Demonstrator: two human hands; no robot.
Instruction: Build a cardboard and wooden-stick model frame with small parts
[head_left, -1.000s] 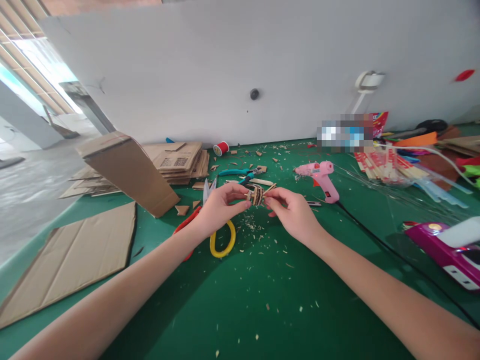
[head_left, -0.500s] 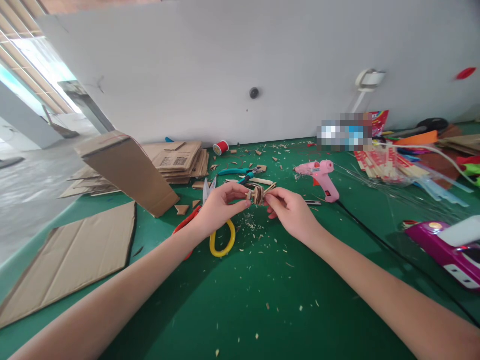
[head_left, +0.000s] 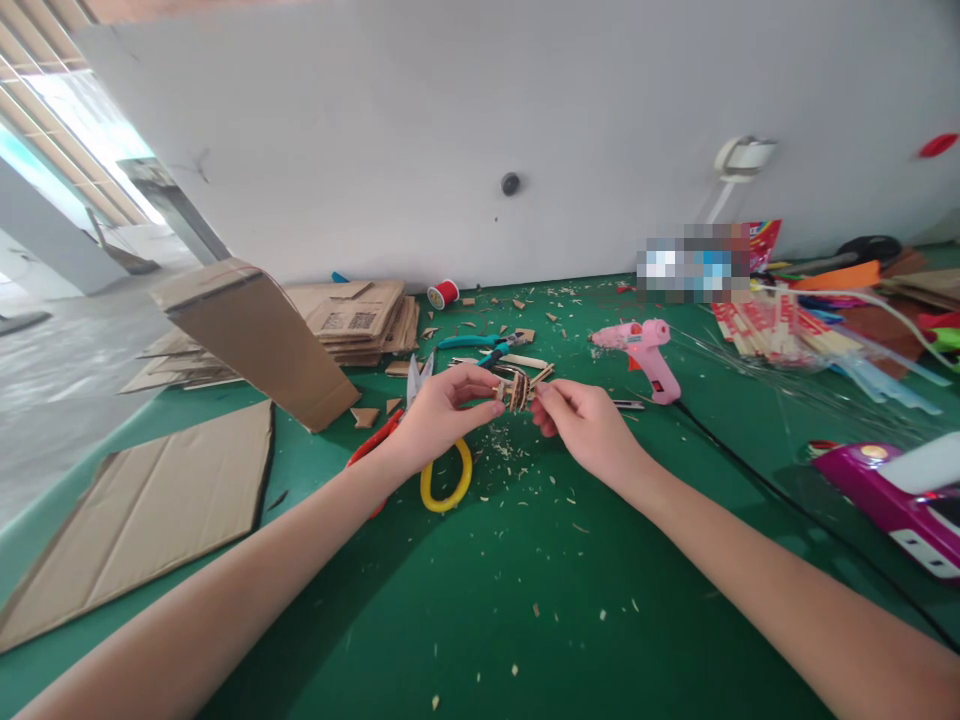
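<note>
Between both hands is a small piece built of layered cardboard (head_left: 517,391), with thin wooden ends showing at its sides. My left hand (head_left: 454,405) pinches its left side between thumb and fingers. The fingertips of my right hand (head_left: 574,410) close on its right side; exactly what part they grip is too small to make out. Beneath my left wrist lie scissors (head_left: 448,480) with one red and one yellow handle, blades pointing away. Just behind the piece rest teal-handled pliers (head_left: 472,343). A utility knife (head_left: 628,405) lies right of my right hand.
A pink glue gun (head_left: 637,350) with a black cord stands at right, near a purple device (head_left: 885,500). At left are a leaning cardboard box form (head_left: 270,350), a flat sheet (head_left: 157,510) and stacked cardboard (head_left: 360,320). A red thread spool (head_left: 443,294) sits by the wall; scraps litter the green table.
The layered cardboard piece has turned slightly between my fingers, and my right fingertips have shifted a little on its right side. Everything else lies as before.
</note>
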